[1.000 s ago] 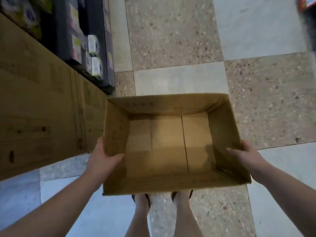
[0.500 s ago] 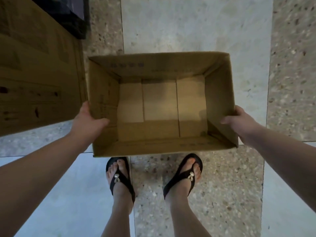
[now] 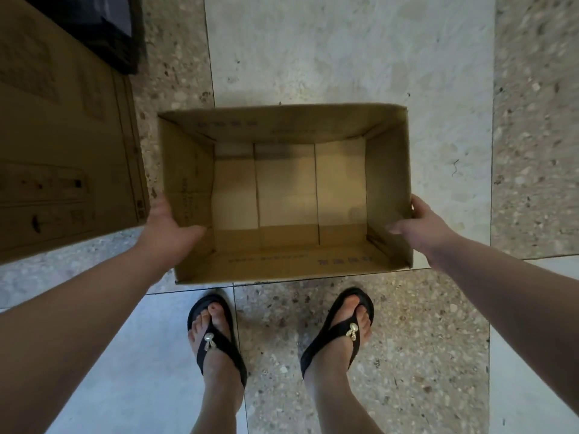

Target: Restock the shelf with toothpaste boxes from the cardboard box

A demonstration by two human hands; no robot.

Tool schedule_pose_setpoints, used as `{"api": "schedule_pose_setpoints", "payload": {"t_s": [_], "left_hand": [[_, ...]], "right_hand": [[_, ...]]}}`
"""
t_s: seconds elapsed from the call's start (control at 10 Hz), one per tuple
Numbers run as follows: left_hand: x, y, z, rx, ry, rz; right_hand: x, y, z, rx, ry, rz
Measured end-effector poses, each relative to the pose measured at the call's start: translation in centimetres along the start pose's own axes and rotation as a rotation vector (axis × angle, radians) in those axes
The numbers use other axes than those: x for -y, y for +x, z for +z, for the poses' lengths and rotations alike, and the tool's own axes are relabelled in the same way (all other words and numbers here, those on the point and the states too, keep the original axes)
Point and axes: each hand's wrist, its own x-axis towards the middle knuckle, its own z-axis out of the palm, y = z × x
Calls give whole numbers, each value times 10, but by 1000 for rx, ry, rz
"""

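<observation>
From the head camera, looking straight down, the cardboard box (image 3: 283, 195) sits open-topped between the two hands, just ahead of the person's feet. Its long axis runs left to right across the view, and each hand has one of the short end walls. The left hand (image 3: 167, 228) clasps the left wall with the thumb hooked over the rim to the inside and the palm on the outside. The right hand (image 3: 419, 225) clasps the right wall the same way, thumb inside, fingers wrapped outside. So each grip is closed on the box, near its closer corners, and neither hand is nearer than the other.

The inside of the box is bare: only the folded bottom flaps show, and no toothpaste boxes are visible anywhere in the frame. By that, I judge the restocking done or nearly so, and the box now only needs putting down or aside. Whether its base already touches the floor (image 3: 344, 57) I cannot tell.

To the left, just beside the box and apart from it by a narrow gap, lies a larger carton (image 3: 62, 136), its printed face up. Beyond it, in the top left corner, a dark shelf base (image 3: 119, 32) shows. The sandalled feet (image 3: 216, 336) stand close behind the near wall. Forward and to the right the tiled floor is open, which looks the easier way to move.
</observation>
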Motion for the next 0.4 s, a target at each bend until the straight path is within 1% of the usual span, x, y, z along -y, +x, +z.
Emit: {"api": "schedule_pose_setpoints", "payload": {"t_s": [0.1, 0.2, 0.3, 0.4], "left_hand": [[-13, -28, -7, 10, 61, 77], [-33, -72, -20, 12, 82, 167], [-62, -118, -46, 9, 60, 250], [-87, -169, -78, 0, 98, 311]], "right_hand": [[13, -29, -4, -20, 10, -28], [28, -74, -9, -8, -20, -95], [58, -129, -23, 5, -10, -147], [82, -191, -41, -55, -84, -239]]}}
